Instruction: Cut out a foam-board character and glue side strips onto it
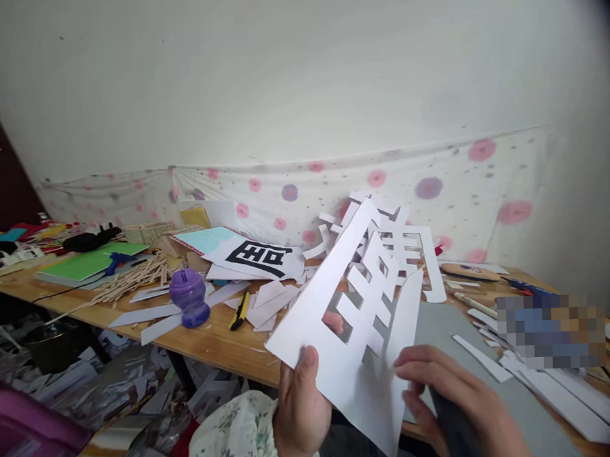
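We have the left hand [304,418] holding a white sheet [334,371], thumb on the front face, the other fingers behind; a bit of finger shows through one cut-out. The sheet is tilted, held up off the worktop [209,348] over its front edge, with slots cut through its middle. The right hand [455,390] is at the sheet's lower right edge, fingers bent, a dark thing [455,426] at the palm. It's blurred there, so we can't tell whether those fingers close on the dark thing or the edge.

Behind the sheet we see more white cut-outs [433,264] near the flowered cloth [443,167]. Right: grey mat [514,411] with white strips [561,399] on and beside it. Left: yellow-black cutter [239,311], purple pot [189,298], printed sheet [261,258], wooden sticks [136,278], green board [81,264], blue glue gun [119,261]. Scraps [140,387] cover the floor under the worktop.
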A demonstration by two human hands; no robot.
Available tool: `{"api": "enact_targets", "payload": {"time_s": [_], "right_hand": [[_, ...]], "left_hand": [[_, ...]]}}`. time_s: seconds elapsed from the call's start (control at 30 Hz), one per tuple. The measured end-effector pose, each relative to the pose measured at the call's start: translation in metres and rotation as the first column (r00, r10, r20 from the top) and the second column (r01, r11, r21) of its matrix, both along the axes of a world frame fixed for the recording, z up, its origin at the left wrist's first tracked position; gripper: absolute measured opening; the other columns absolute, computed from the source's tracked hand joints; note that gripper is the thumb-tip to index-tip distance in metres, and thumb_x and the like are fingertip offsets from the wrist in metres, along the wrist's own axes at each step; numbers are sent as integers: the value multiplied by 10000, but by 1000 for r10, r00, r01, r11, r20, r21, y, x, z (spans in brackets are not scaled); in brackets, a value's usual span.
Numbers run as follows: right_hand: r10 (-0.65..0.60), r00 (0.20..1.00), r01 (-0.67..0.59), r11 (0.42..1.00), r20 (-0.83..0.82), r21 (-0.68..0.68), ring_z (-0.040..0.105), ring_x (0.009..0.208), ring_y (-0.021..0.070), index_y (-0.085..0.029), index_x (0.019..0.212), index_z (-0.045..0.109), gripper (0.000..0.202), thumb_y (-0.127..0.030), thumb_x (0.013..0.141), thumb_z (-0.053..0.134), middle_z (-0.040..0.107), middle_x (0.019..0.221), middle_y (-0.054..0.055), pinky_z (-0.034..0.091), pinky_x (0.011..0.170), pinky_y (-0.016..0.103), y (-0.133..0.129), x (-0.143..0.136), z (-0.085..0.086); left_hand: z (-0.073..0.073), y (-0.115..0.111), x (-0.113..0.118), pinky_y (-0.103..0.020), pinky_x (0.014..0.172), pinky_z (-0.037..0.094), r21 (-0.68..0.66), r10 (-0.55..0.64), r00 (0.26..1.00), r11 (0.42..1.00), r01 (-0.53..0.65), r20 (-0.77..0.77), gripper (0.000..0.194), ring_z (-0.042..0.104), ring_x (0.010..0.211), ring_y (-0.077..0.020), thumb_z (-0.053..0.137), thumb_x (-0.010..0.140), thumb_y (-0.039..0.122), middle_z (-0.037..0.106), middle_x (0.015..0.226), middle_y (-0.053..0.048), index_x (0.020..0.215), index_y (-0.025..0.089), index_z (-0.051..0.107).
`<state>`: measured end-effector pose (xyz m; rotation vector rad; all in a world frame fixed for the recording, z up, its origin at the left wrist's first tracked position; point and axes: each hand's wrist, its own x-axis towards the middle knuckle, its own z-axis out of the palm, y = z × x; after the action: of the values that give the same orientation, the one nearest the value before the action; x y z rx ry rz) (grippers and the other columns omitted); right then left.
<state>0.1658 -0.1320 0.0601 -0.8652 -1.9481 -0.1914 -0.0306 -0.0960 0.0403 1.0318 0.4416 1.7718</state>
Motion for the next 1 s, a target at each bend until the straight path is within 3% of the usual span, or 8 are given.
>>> {"api": "enact_targets", "payload": {"time_s": [0.13, 0.33, 0.53, 0.63, 0.77, 0.83, 0.87, 1.0], "right_hand": [[0, 995, -1, 1000, 98, 5, 758, 914, 207, -223, 1300, 551, 466, -166, 840, 601, 695, 1150, 132, 623, 725, 225, 5, -25, -21], [-141, 980, 148, 988, 138, -42, 769, 873, 256, -206, 1464, 435, 742, -126, 735, 551, 642, 1273, 195, 648, 662, 296, 15, -37, -51], [-161, 965, 183, 979, 208, -88, 761, 966, 272, -224, 1544, 265, 894, -78, 703, 529, 669, 1278, 179, 653, 736, 335, 20, -35, -52], [-166, 956, 190, 979, 244, -77, 769, 913, 251, -230, 1522, 317, 880, -90, 685, 549, 682, 1260, 162, 649, 723, 315, 21, -28, -47], [-235, 924, 251, 968, 301, -16, 768, 914, 247, -226, 1446, 456, 818, -83, 645, 544, 701, 1215, 141, 645, 699, 298, 17, -4, -44], [-263, 901, 281, 960, 344, -3, 765, 915, 247, -237, 1423, 497, 793, -78, 646, 531, 704, 1203, 126, 645, 694, 309, 13, 9, -44], [-276, 890, 297, 955, 364, 0, 763, 916, 249, -243, 1419, 507, 781, -79, 656, 528, 702, 1204, 122, 644, 688, 319, 11, 15, -45], [-288, 858, 328, 944, 426, -23, 752, 918, 259, -280, 1430, 509, 742, -107, 709, 543, 685, 1233, 105, 635, 659, 345, 4, 29, -53]], "left_hand": [[-5, -5, 6, -424, 941, 555, -89, -150, 983, 983, 160, 108, 475, 639, 1118, -321, 600, 895, 528, 686, 1182, -120, 1247, 213, 647], [-4, -12, 10, -432, 1055, 499, -157, -44, 987, 985, 68, 151, 515, 614, 1203, -328, 634, 889, 511, 683, 1232, -133, 1300, 200, 632], [-15, -4, 9, -446, 1070, 486, -141, -133, 974, 977, 160, 186, 525, 602, 1242, -331, 580, 919, 532, 682, 1274, -142, 1332, 209, 612], [-22, 4, 5, -420, 1062, 485, -94, -217, 969, 969, 229, 121, 482, 591, 1264, -312, 607, 903, 543, 684, 1296, -113, 1285, 253, 658], [-16, 25, -16, -362, 897, 552, -13, -208, 975, 978, 210, 79, 545, 681, 1075, -284, 738, 744, 644, 753, 1159, -60, 1166, 299, 735], [-6, 39, -28, -292, 727, 553, -143, -185, 980, 971, 193, 73, 524, 702, 850, -217, 703, 747, 694, 781, 945, -50, 991, 238, 787], [-1, 45, -34, -270, 646, 527, -215, -248, 968, 944, 250, 34, 554, 676, 729, -189, 690, 740, 721, 759, 803, -54, 876, 193, 788], [8, 65, -39, -248, 563, 442, -355, -381, 920, 876, 326, -95, 598, 553, 571, -137, 712, 690, 747, 635, 609, -18, 690, 149, 705]]}}
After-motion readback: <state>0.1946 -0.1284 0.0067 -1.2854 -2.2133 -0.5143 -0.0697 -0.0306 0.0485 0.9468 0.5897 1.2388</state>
